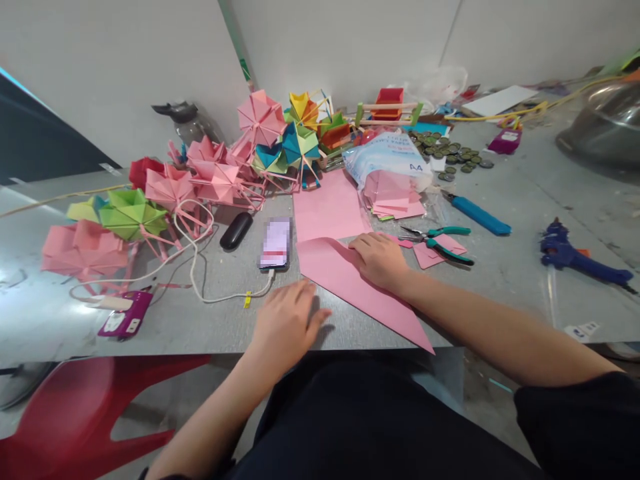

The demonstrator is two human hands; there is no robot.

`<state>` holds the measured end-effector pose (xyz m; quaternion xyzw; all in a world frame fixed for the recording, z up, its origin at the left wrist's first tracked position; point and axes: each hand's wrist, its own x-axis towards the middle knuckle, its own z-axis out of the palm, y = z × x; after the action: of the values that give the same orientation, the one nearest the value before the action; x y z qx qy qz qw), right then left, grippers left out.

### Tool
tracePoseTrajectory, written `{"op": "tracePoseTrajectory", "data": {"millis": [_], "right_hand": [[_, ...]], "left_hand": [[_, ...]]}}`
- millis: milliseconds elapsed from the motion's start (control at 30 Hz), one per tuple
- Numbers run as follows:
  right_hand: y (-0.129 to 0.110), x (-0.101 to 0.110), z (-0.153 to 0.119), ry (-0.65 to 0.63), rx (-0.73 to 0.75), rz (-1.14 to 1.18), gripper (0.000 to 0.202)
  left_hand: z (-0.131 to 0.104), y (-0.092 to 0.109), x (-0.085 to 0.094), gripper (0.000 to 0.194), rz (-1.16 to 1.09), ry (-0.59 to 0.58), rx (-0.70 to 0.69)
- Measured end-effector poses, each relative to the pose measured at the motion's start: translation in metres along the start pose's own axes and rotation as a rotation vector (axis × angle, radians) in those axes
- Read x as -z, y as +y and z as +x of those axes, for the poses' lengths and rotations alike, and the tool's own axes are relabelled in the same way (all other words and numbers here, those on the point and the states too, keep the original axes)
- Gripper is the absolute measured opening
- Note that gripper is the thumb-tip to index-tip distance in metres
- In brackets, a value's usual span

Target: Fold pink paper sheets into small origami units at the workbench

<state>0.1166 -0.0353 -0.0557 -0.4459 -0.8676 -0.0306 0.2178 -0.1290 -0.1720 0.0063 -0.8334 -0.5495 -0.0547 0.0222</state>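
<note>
A sheet of pink paper (360, 283) lies in front of me, folded over on a slant, its pointed corner reaching the table's front edge. My right hand (381, 259) rests flat on its upper right part, fingers stretched out. Just left of the sheet, my left hand (287, 317) hovers low over or rests on the table, with thumb and fingers apart and nothing held. Another piece of pink paper (327, 207) lies flat behind the folded one. Green-handled pliers (440, 243) sit right of my right hand, on a small pink paper piece.
Folded paper models (215, 177) crowd the back left. A plugged-in phone (276, 243) and a black case (237, 231) lie left of the paper. Behind are an A4 bag (387, 160) and several coins or discs (453, 153). A blue cutter (480, 215) and blue glue gun (580, 257) lie right.
</note>
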Motion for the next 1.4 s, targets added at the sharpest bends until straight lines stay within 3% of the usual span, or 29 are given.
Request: {"op": "tracePoseTrajectory", "data": {"millis": [100,200,300,467,600,767,867,1033,1100,1200,1267,1300,1400], "right_hand": [[0.002,0.001,0.001,0.009,-0.008,0.01,0.024],[0.008,0.007,0.002,0.006,0.009,0.026,0.028],[0.015,0.021,0.007,-0.041,0.049,-0.005,0.044],[0.012,0.042,0.032,-0.226,0.025,-0.158,0.051],[0.003,0.037,0.069,-0.392,0.061,-0.172,0.049],[0.0,0.035,0.097,-0.486,0.038,-0.198,0.047],[-0.006,0.047,0.078,-0.425,0.06,-0.193,0.046],[-0.026,0.057,-0.003,-0.037,0.277,-0.167,0.021],[-0.031,0.051,-0.029,0.048,0.357,-0.162,0.022],[-0.031,0.038,-0.044,0.121,0.398,-0.133,0.023],[-0.029,0.032,-0.044,0.149,0.405,-0.097,0.021],[-0.028,0.03,-0.043,0.155,0.403,-0.083,0.02],[-0.028,0.033,-0.042,0.136,0.394,-0.072,0.013]], "left_hand": [[0.022,0.003,-0.011,0.08,-0.066,-0.102,-0.321],[0.037,0.005,-0.025,0.105,-0.061,-0.226,-0.44],[0.043,0.003,-0.034,0.116,-0.052,-0.305,-0.479],[0.039,0.0,-0.045,0.124,-0.07,-0.301,-0.502],[0.035,0.002,-0.05,0.125,-0.097,-0.315,-0.521],[0.035,0.002,-0.05,0.121,-0.147,-0.327,-0.531],[0.036,0.004,-0.051,0.118,-0.159,-0.317,-0.515],[0.031,0.009,-0.047,0.106,-0.134,-0.287,-0.47],[0.025,0.008,-0.044,0.098,-0.081,-0.174,-0.537],[0.016,0.005,-0.036,0.07,-0.027,0.138,-0.752],[0.013,0.003,-0.032,0.07,-0.007,0.225,-0.746],[0.013,0.003,-0.031,0.081,0.009,0.187,-0.68],[0.012,0.005,-0.038,0.123,0.052,-0.066,-0.5]]}}
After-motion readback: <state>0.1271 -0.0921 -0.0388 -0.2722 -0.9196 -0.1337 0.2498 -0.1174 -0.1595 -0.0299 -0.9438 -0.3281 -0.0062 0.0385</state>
